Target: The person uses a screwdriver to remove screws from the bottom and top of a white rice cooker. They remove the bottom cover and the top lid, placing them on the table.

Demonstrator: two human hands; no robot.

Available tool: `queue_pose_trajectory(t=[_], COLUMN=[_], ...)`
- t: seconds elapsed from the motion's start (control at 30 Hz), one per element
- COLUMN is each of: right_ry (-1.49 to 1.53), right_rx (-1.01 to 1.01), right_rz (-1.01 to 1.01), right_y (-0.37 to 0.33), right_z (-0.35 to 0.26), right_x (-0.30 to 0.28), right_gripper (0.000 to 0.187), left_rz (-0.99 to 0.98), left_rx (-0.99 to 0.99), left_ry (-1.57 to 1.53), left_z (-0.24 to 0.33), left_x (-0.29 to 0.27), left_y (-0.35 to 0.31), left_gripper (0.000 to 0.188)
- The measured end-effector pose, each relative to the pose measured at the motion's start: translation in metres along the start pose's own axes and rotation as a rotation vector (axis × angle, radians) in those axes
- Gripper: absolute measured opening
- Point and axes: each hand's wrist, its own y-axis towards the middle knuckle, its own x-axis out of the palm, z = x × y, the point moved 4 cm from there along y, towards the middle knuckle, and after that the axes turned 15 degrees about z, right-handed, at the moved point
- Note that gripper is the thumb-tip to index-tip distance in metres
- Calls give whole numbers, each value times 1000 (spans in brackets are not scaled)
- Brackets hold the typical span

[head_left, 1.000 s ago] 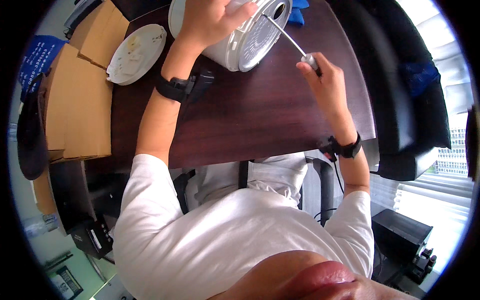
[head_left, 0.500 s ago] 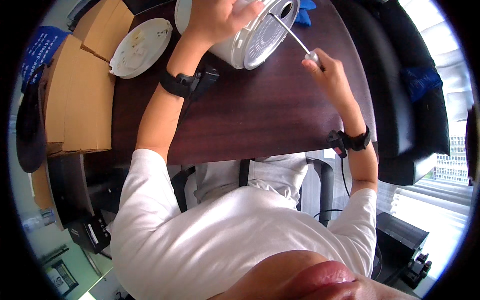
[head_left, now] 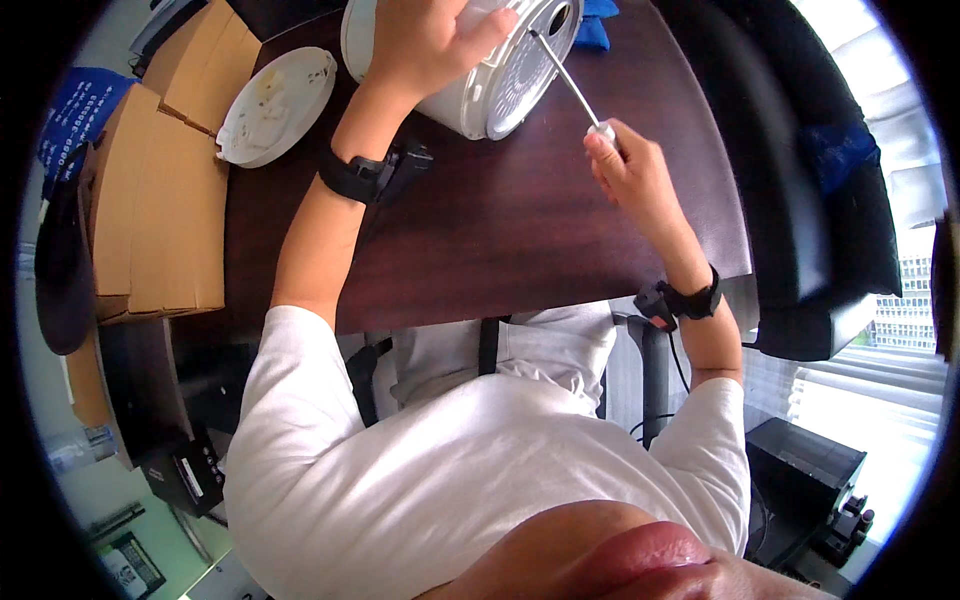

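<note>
My right hand [head_left: 630, 175] has its grip closed round the pale handle of a screwdriver [head_left: 572, 85], whose thin metal shaft runs up toward eleven o'clock into the slotted face of the fan [head_left: 505, 70]. My left hand [head_left: 425, 40] is clamped over the top of that fan, fingers spread across its smooth white plastic shell. The fan is round and drum-shaped, lying tilted at twelve o'clock on the surface [head_left: 500, 240], its grille a ring of fine ribs round a dark centre hole. The surface is dark, polished wood with a curved near edge; a broad bare stretch lies between my forearms. At ten o'clock a flat white disc-shaped cover [head_left: 275, 105] rests near the surface's left edge, just beside tan cardboard boxes [head_left: 150, 200]. A black chair back [head_left: 790, 180] stands at three o'clock.
</note>
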Motion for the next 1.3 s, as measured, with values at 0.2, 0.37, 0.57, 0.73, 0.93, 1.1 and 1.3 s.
queue_pose_trajectory(t=[0.2,0.37,0.57,0.73,0.93,1.1,1.3], right_ry=[-574,-864,-499,150,217,-211,-509], right_rx=[-711,-1092,-515,72,109,-320,-471], right_rz=[307,424,136,-250,-298,32,183], right_y=[44,62,64,26,3,9,12], right_z=[-18,-64,-34,4,-5,-18,-17], right_x=[-39,-80,-69,-19,-1,-4,-12], right_gripper=[36,36,41,45,42,41,41], left_rz=[-5,-30,-40,-50,-44,-39,20], left_rx=[13,-32,-39,-33,-15,1,24], left_ry=[-45,-37,-57,-49,-61,-65,-98], left_z=[-7,-5,-4,-3,-3,-4,-5], left_x=[-5,-4,-6,-7,-7,-8,-6], left_y=[-1,0,2,1,2,1,-1], left_gripper=[41,42,43,44,42,42,44])
